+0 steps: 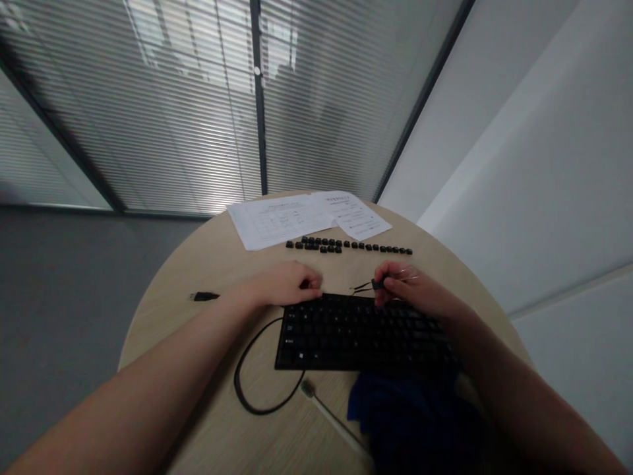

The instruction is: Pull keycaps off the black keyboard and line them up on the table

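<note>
A black keyboard [341,336] lies on the round wooden table, its upper strip looking bare of keycaps. My left hand [289,284] rests at its upper left corner, fingers curled and thumb against the edge. In my right hand [403,285], above the upper right part of the keys, I pinch a keycap puller [378,284] by its dark handle; its two thin prongs point left. Beyond both hands, loose black keycaps [316,244] stand in rough rows. My right forearm covers the keyboard's right end.
Printed sheets [281,221] lie at the table's far side. A cable [236,376] loops left of the keyboard, with a USB plug [202,296] beyond my left forearm. Nearer me are a brush [331,419] and a crumpled dark blue cloth [410,422]. A blind-covered glass wall [198,119] stands behind.
</note>
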`<control>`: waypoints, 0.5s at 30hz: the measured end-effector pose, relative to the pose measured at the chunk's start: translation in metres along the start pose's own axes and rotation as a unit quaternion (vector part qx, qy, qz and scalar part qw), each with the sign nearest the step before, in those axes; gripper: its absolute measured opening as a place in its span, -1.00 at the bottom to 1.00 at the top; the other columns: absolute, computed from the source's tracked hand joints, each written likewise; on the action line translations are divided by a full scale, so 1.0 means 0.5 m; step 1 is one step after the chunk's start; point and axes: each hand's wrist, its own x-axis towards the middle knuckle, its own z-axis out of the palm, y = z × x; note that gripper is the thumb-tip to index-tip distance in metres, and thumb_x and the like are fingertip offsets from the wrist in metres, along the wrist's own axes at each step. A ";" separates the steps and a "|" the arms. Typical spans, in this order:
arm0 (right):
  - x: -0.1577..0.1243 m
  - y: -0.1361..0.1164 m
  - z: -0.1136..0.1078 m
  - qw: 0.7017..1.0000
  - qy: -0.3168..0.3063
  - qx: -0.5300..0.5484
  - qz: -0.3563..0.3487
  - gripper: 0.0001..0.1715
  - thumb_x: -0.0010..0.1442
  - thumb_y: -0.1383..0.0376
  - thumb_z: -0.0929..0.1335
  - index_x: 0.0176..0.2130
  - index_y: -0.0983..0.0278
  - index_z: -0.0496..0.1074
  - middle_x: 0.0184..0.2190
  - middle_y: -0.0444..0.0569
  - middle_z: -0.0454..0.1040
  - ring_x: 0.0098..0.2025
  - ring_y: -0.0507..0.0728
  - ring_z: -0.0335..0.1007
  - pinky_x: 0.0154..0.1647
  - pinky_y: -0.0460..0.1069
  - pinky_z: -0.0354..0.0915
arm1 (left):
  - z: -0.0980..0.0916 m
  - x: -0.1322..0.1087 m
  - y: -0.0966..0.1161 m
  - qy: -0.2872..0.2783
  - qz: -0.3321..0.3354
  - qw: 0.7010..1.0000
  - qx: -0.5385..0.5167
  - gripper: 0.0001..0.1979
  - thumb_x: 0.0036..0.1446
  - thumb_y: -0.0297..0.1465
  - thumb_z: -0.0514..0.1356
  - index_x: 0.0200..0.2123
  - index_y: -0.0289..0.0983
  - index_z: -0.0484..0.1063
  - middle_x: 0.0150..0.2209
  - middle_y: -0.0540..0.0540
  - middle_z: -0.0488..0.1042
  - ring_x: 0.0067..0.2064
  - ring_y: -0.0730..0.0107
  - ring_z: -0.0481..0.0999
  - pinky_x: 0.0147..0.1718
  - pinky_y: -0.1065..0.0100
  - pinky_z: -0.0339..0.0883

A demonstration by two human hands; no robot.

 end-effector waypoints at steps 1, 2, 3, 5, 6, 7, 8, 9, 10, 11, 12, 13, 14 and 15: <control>0.004 0.013 0.003 1.000 -0.003 0.014 -0.006 -0.46 0.15 -0.13 0.47 -0.23 0.25 0.39 -0.46 -0.09 0.56 -0.40 0.09 0.56 -0.34 -0.02 0.45 | 0.000 -0.001 0.000 0.000 -0.004 1.000 0.000 -0.71 0.24 -0.18 0.16 -0.34 -0.23 0.58 -0.45 -0.04 0.52 -0.43 0.39 0.43 -0.39 0.35 0.18; 0.008 0.027 0.007 1.000 0.003 0.024 -0.015 -0.44 0.16 -0.17 0.44 -0.24 0.25 0.38 -0.48 -0.09 0.54 -0.43 0.08 0.54 -0.38 -0.03 0.43 | -0.001 -0.001 0.000 -0.001 -0.008 1.000 0.001 -0.69 0.24 -0.16 0.16 -0.35 -0.24 0.57 -0.47 -0.04 0.51 -0.44 0.39 0.42 -0.40 0.34 0.17; 0.012 0.041 0.011 0.999 0.019 0.031 -0.027 -0.42 0.17 -0.21 0.41 -0.27 0.25 0.37 -0.51 -0.11 0.52 -0.47 0.07 0.51 -0.44 -0.05 0.40 | -0.002 -0.002 0.001 -0.002 -0.011 1.000 0.002 -0.67 0.25 -0.13 0.16 -0.36 -0.24 0.56 -0.47 -0.04 0.51 -0.45 0.40 0.41 -0.41 0.34 0.16; 0.020 0.066 0.021 0.995 0.071 0.029 -0.057 -0.38 0.21 -0.26 0.33 -0.32 0.24 0.35 -0.59 -0.15 0.43 -0.57 0.03 0.39 -0.55 -0.08 0.30 | -0.002 -0.002 0.001 -0.008 -0.012 1.000 0.002 -0.64 0.25 -0.09 0.16 -0.37 -0.24 0.55 -0.47 -0.04 0.51 -0.46 0.40 0.40 -0.42 0.34 0.15; 0.023 0.077 0.025 0.992 0.104 0.021 -0.073 -0.36 0.23 -0.28 0.30 -0.34 0.24 0.34 -0.62 -0.18 0.38 -0.61 0.01 0.32 -0.59 -0.10 0.24 | -0.002 -0.001 0.002 -0.012 -0.012 1.000 0.001 -0.62 0.25 -0.08 0.15 -0.37 -0.24 0.55 -0.46 -0.04 0.51 -0.46 0.41 0.39 -0.42 0.34 0.14; 0.024 0.085 0.029 0.987 0.132 0.010 -0.088 -0.35 0.25 -0.28 0.27 -0.36 0.23 0.33 -0.65 -0.19 0.34 -0.64 -0.01 0.25 -0.62 -0.10 0.19 | -0.002 -0.001 0.002 -0.015 -0.011 1.000 0.001 -0.62 0.25 -0.06 0.15 -0.37 -0.24 0.54 -0.46 -0.04 0.51 -0.46 0.41 0.39 -0.42 0.34 0.15; 0.025 0.091 0.033 0.983 0.156 0.000 -0.100 -0.34 0.27 -0.28 0.24 -0.37 0.23 0.32 -0.66 -0.21 0.30 -0.66 -0.02 0.20 -0.64 -0.11 0.15 | -0.002 -0.001 0.002 -0.016 -0.012 1.000 0.003 -0.61 0.25 -0.06 0.15 -0.38 -0.24 0.54 -0.46 -0.04 0.50 -0.46 0.40 0.40 -0.42 0.34 0.15; 0.024 0.096 0.037 0.979 0.170 -0.009 -0.109 -0.34 0.28 -0.28 0.23 -0.38 0.23 0.32 -0.67 -0.22 0.28 -0.67 -0.02 0.16 -0.65 -0.11 0.11 | -0.001 0.000 0.002 -0.016 -0.012 1.000 0.006 -0.60 0.25 -0.05 0.15 -0.38 -0.24 0.53 -0.46 -0.04 0.50 -0.46 0.40 0.40 -0.42 0.33 0.15; 0.023 0.098 0.040 0.977 0.177 -0.016 -0.116 -0.34 0.29 -0.28 0.22 -0.38 0.23 0.32 -0.67 -0.22 0.26 -0.67 -0.03 0.14 -0.66 -0.11 0.09 | -0.001 0.001 0.002 -0.015 -0.012 1.000 0.011 -0.60 0.25 -0.05 0.15 -0.39 -0.24 0.52 -0.46 -0.04 0.49 -0.45 0.40 0.40 -0.42 0.33 0.16; 0.021 0.100 0.042 0.977 0.176 -0.020 -0.120 -0.34 0.30 -0.27 0.21 -0.38 0.23 0.32 -0.67 -0.23 0.24 -0.67 -0.03 0.13 -0.66 -0.11 0.07 | 0.000 0.001 0.002 -0.014 -0.013 1.000 0.016 -0.60 0.25 -0.05 0.15 -0.40 -0.24 0.51 -0.46 -0.04 0.49 -0.45 0.39 0.41 -0.42 0.33 0.16; 0.020 0.101 0.044 0.978 0.169 -0.023 -0.120 -0.35 0.30 -0.27 0.21 -0.37 0.23 0.32 -0.66 -0.23 0.23 -0.66 -0.03 0.12 -0.66 -0.11 0.05 | 0.000 0.002 0.002 -0.013 -0.013 1.000 0.021 -0.60 0.25 -0.05 0.15 -0.40 -0.24 0.51 -0.46 -0.04 0.49 -0.45 0.39 0.41 -0.42 0.33 0.16; 0.018 0.102 0.045 0.980 0.159 -0.025 -0.118 -0.35 0.30 -0.27 0.22 -0.37 0.23 0.32 -0.66 -0.23 0.22 -0.66 -0.03 0.11 -0.66 -0.12 0.04 | 0.001 0.003 0.002 -0.013 -0.013 1.000 0.025 -0.60 0.25 -0.05 0.15 -0.40 -0.24 0.51 -0.46 -0.04 0.49 -0.45 0.39 0.41 -0.42 0.33 0.16; 0.016 0.102 0.046 0.982 0.149 -0.027 -0.113 -0.36 0.30 -0.26 0.22 -0.36 0.23 0.32 -0.66 -0.24 0.22 -0.66 -0.03 0.10 -0.66 -0.12 0.03 | 0.001 0.004 0.003 -0.014 -0.013 0.999 0.027 -0.60 0.25 -0.04 0.15 -0.40 -0.24 0.51 -0.45 -0.04 0.49 -0.44 0.39 0.41 -0.41 0.33 0.16; 0.015 0.102 0.047 0.984 0.141 -0.029 -0.108 -0.36 0.30 -0.26 0.22 -0.36 0.23 0.31 -0.66 -0.24 0.22 -0.66 -0.03 0.10 -0.65 -0.12 0.02 | 0.001 0.004 0.003 -0.015 -0.015 0.999 0.029 -0.59 0.25 -0.03 0.15 -0.40 -0.24 0.51 -0.45 -0.04 0.50 -0.44 0.39 0.41 -0.41 0.33 0.16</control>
